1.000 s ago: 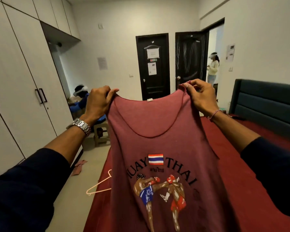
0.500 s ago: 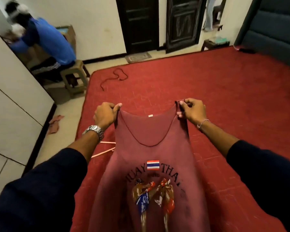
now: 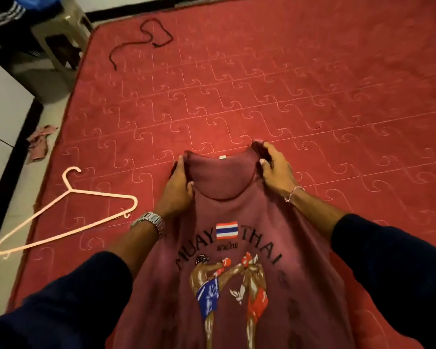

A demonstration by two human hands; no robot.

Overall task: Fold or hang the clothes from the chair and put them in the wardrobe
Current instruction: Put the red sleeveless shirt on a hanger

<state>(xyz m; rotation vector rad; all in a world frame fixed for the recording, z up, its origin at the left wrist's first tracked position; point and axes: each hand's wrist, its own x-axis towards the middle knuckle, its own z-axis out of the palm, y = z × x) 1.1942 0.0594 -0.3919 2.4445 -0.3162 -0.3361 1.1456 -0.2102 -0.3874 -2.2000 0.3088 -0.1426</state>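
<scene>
Both hands hold a maroon Muay Thai tank top (image 3: 237,248) over the red mattress (image 3: 287,84): the left hand (image 3: 178,187) grips one shoulder strap, the right hand (image 3: 275,170) the other. A pink hanger (image 3: 68,212) lies on the mattress to the left.

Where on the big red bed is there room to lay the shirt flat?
The red quilted mattress lies bare beyond the maroon Muay Thai tank top, from the dark cord rightward, and right of the right hand. It is tighter left of the left hand, where the pink plastic hanger lies.
</scene>
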